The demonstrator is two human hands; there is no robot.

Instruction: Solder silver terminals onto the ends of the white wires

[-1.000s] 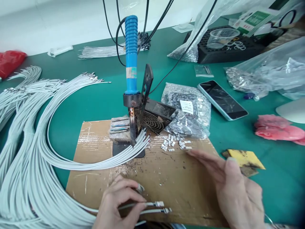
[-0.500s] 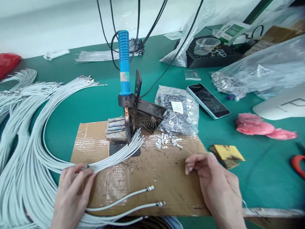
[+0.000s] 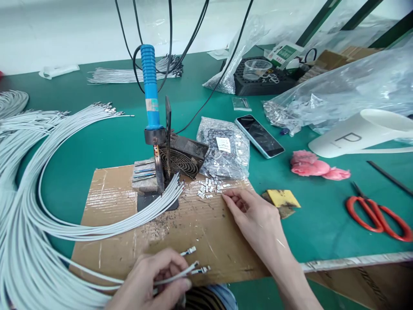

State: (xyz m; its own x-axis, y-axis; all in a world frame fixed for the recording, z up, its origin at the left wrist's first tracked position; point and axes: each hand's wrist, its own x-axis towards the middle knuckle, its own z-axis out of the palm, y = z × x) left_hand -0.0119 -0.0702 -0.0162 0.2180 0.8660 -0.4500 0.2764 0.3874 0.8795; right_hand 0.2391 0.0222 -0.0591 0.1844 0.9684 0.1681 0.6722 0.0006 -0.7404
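Note:
My left hand point(image 3: 161, 275) is closed around a white cable point(image 3: 176, 276) at the board's near edge, its bare-looking end sticking out past thumb and forefinger. Just beyond lie two more cable ends with small white connectors point(image 3: 202, 270). My right hand point(image 3: 254, 219) is pinched at the near right rim of a scatter of small white connector pieces point(image 3: 209, 186); whatever sits between its fingertips is too small to make out. A blue-handled soldering iron point(image 3: 150, 86) stands upright in its holder, with the tips of a white cable bundle point(image 3: 155, 211) lying beneath it.
Cardboard point(image 3: 109, 206) covers the work spot. Behind the pieces are a clear bag point(image 3: 222, 148) and a phone point(image 3: 260, 135). On the right lie a yellow sponge point(image 3: 284, 198), pink cloth point(image 3: 318, 165), red-handled scissors point(image 3: 377, 215) and a white jug point(image 3: 351, 135). Many cables point(image 3: 29, 241) fill the left.
My left hand has left the bundle, come nearer and gripped one cable. My right hand has moved left to the small pieces, fingers closing. The view has swung right.

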